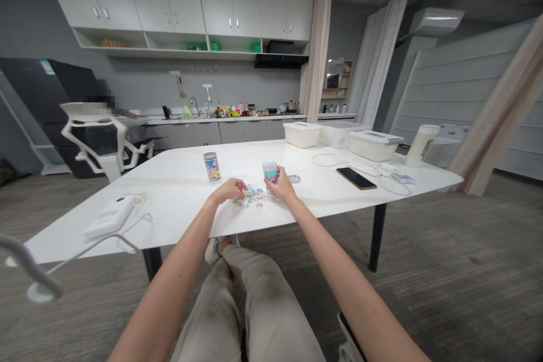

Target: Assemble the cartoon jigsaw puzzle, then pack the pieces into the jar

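My right hand is wrapped round a can with a teal printed side and a clear upper part, upright on the white table. To its left, a loose pile of small flat colourful pieces, shaped like jigsaw pieces, lies on the tabletop. At the pile's left edge, my left hand has its fingers curled together; whatever they may hold is too small to make out. A second printed can with a silver lid stands farther left. Just right of my right hand lies a round metal lid.
A black phone, white cable and purple-white packet lie to the right. Lidded white boxes and a tall white bottle stand behind them. On the left are a white power strip and an office chair.
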`<state>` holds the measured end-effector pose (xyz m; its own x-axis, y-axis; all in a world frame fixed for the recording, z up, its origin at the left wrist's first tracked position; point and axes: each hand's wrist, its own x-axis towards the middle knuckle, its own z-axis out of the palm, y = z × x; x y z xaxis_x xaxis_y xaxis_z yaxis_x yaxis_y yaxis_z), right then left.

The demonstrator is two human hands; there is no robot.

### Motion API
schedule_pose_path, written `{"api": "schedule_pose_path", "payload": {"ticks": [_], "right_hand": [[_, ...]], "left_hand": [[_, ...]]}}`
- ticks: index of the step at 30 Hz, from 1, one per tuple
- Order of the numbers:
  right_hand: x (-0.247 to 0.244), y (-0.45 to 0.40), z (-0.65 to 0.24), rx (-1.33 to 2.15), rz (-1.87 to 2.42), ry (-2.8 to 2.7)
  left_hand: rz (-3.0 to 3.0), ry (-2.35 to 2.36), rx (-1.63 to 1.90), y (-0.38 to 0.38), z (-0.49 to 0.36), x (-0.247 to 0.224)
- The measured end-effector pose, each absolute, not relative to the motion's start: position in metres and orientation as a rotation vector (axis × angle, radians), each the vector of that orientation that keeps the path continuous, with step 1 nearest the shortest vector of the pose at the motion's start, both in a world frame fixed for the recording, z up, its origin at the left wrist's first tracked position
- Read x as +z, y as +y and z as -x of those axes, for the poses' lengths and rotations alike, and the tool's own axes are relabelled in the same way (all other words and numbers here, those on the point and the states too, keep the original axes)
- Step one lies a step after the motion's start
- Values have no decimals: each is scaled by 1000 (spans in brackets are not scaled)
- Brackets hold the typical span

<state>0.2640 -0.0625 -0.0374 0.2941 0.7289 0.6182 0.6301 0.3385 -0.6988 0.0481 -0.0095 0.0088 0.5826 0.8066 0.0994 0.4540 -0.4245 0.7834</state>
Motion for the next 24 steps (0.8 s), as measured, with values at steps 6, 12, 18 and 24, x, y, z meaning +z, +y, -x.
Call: {"api": "schedule_pose_path", "payload": {"ticks": [6,12,18,24], "right_hand": [[-34,-66,-264,24,1247,-1509],[-31,-70,-264,7,1132,-1641],[-31,-69,-263,-3,1118,-1658],[-30,-69,-264,35,1132,-1640]], "left_hand": [[-1828,751,1216,-20,-71,39],[-2069,617,1131,-22,-89,58],[-2175,603,1113,-16,-91,55],[-2262,597,1120,-19,-97,61]]}}
